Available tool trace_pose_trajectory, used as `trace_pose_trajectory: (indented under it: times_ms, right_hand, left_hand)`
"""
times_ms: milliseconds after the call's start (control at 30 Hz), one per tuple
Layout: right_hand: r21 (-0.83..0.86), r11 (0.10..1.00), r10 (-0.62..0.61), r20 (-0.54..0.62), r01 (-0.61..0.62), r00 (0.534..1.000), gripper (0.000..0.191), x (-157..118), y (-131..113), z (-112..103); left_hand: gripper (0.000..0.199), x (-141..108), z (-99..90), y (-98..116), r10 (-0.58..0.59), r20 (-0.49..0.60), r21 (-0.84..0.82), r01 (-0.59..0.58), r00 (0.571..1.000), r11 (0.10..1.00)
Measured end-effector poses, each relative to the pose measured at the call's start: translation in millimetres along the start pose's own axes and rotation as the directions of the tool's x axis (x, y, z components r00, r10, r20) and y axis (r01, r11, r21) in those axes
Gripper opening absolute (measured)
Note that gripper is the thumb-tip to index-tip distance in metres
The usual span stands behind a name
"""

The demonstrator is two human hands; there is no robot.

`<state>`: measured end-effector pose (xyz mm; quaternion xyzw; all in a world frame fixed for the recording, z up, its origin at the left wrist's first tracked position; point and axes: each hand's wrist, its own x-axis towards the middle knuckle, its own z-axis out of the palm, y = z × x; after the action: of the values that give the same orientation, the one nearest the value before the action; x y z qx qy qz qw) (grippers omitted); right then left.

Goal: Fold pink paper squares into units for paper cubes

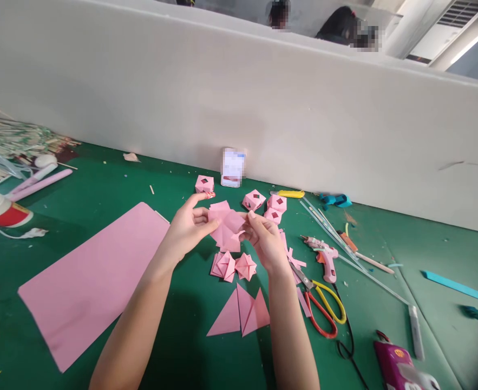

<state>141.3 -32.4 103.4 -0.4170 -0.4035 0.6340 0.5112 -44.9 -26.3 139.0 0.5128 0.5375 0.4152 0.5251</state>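
Note:
A creased piece of pink paper (226, 226) hangs above the table between my two hands. My left hand (192, 222) pinches its left side with the thumb in front. On the other side, the thumb and fingers of my right hand (265, 235) close on the paper's right edge. Just below lie two folded pink paper stars (246, 266), beside a small stack of folded pieces. Nearer to me rest pink paper triangles (226, 314). Beyond my hands stand several folded pink paper boxes (254, 200) with diamond-shaped openings.
A large pink sheet (96, 276) covers the table at left. Scissors (322, 309), pink paper strips and a pink glue gun (323, 257) with its cord lie right of my right arm. A phone (233, 168) leans against the white partition (141, 81). A cup (7, 211) stands far left.

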Motion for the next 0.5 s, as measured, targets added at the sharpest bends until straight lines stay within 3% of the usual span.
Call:
trace_pose_trajectory:
  times_ms: [133, 300, 500]
  right_hand:
    - [0.009, 0.999, 0.034, 0.016, -0.034, 0.999, 0.028, 0.1, 1.0, -3.6]
    - [-0.040, 0.999, 0.015, 0.075, -0.012, 0.997, 0.023, 1.0, 5.9, -2.5]
    - [-0.159, 0.986, -0.051, 0.030, 0.056, 0.998, 0.024, -0.9, 3.2, 0.8]
  left_hand:
    - [0.059, 0.9, -2.1, 1.0, 0.017, -0.023, -0.067, -0.019, 1.000, 0.998]
    - [0.052, 1.6, -1.2, -2.1, 0.046, -0.025, 0.002, -0.046, 0.999, 0.999]
    - [0.052, 2.4, 0.0, -5.5, 0.055, -0.025, 0.026, -0.054, 0.998, 0.998]
